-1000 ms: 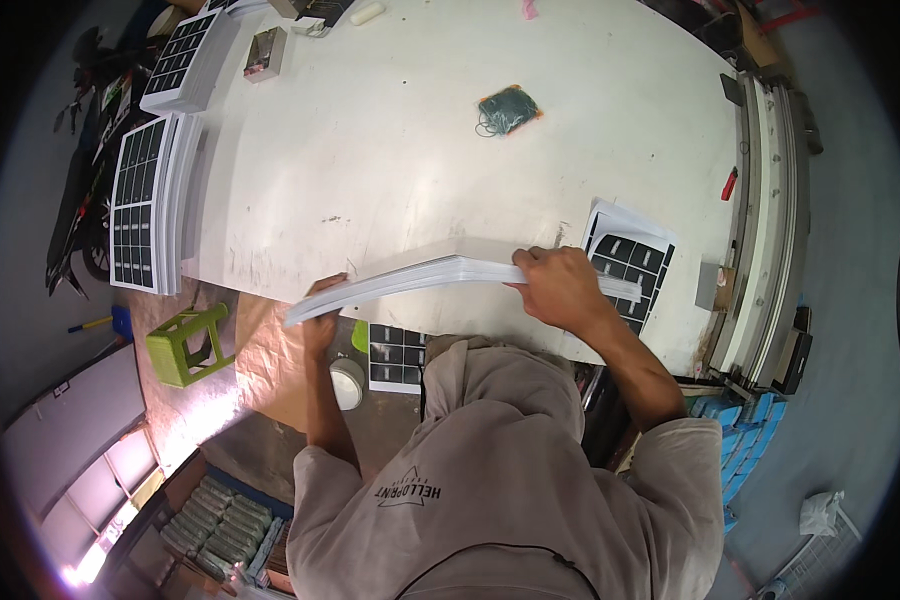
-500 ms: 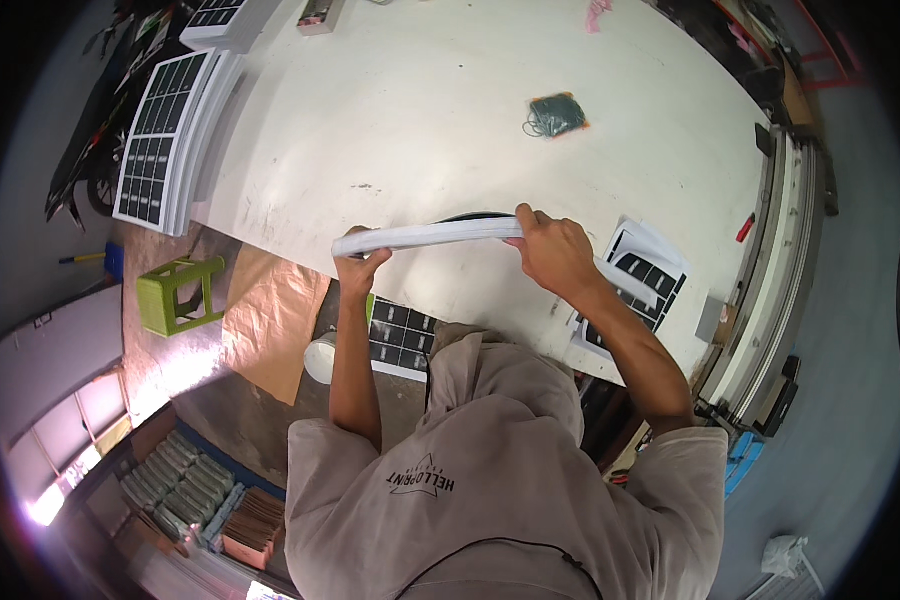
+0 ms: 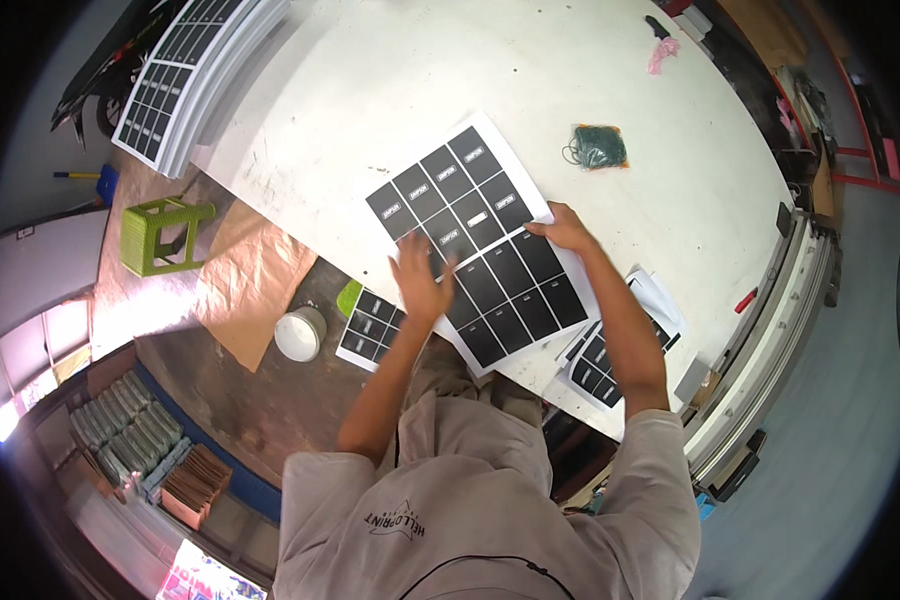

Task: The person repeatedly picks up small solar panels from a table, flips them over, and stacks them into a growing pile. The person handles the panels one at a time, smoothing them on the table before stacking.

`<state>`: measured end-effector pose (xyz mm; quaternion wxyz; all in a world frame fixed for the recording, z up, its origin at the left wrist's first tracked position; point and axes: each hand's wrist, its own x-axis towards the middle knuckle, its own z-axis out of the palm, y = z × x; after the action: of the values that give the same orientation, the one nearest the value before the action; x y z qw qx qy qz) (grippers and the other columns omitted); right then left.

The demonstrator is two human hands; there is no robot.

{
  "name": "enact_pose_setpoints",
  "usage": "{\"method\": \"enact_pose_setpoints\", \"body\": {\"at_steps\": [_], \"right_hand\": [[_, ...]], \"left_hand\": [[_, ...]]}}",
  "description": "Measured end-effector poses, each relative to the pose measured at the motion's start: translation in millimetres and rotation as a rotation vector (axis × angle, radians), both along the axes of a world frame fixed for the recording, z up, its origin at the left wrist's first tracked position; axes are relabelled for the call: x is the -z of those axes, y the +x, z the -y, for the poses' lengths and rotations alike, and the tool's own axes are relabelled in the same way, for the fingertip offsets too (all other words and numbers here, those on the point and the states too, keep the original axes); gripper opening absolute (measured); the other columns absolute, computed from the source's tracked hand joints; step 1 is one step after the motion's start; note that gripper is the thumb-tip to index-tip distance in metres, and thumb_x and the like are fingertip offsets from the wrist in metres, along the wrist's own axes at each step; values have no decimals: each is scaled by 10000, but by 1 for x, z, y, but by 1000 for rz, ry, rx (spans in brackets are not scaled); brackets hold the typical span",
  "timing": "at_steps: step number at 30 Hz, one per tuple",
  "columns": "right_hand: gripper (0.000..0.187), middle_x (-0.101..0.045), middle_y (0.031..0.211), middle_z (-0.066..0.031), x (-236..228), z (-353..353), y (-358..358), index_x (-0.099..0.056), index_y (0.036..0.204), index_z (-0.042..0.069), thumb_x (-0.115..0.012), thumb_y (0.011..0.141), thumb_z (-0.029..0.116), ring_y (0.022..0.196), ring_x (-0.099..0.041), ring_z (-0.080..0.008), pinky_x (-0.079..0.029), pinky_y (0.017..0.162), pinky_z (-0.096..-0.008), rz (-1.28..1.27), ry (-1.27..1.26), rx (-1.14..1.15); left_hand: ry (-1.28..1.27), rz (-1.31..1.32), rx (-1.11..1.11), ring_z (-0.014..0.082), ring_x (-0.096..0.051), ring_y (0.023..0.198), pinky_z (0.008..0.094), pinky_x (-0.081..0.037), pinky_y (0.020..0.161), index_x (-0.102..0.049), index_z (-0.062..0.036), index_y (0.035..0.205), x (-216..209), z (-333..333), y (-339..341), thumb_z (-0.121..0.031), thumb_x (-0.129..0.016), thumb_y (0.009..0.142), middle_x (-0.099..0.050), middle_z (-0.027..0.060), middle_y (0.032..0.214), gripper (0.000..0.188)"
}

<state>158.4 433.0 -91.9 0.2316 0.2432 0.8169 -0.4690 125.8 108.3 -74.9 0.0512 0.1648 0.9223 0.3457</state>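
A stack of printed sheets [image 3: 489, 209] with black rectangular panels on white lies tilted across the near edge of the white table, its near corner reaching toward my body. My left hand [image 3: 424, 284] is over the left side of the sheets with fingers spread, slightly blurred; whether it touches the paper I cannot tell. At the right edge, my right hand [image 3: 567, 232] pinches the sheets, thumb toward the top face and the other fingers partly hidden. Several loose printed sheets [image 3: 596, 372] lie untidily on the table beside my right forearm.
A tall pile of printed sheets [image 3: 166, 92] stands at the table's far left. On the white table [image 3: 390, 90] lie a dark green packet [image 3: 599, 147] and a red-handled tool [image 3: 745, 301]. A metal rail [image 3: 770, 310] borders the right. Below left are a green stool [image 3: 160, 236] and white bucket [image 3: 300, 333].
The sheets, held up edge-on by both hands before, now lie face up on the table. My left hand has let go and spread; my right still grips the edge. The view has shifted.
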Motion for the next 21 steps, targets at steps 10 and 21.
{"method": "enact_pose_setpoints", "body": {"at_steps": [10,21], "right_hand": [[576,-710,978,-241,28,-17,9,-633,1095,-8,-817,752,416,906,-698,-386,-552,802,-425,-73,-53,48],[665,-704,1035,-222,21,27,-4,-649,1072,-22,-833,691,491,967,-690,-375,-544,859,-433,115,477,-11]], "left_hand": [[-407,31,102,470,-80,1491,658,-16,1156,-363,-59,1511,61,-17,59,-549,-509,947,-160,281,1600,761],[-488,6,61,484,-49,1487,656,-2,1155,-310,-32,1526,69,9,71,-542,-494,948,-134,302,1596,793]]}}
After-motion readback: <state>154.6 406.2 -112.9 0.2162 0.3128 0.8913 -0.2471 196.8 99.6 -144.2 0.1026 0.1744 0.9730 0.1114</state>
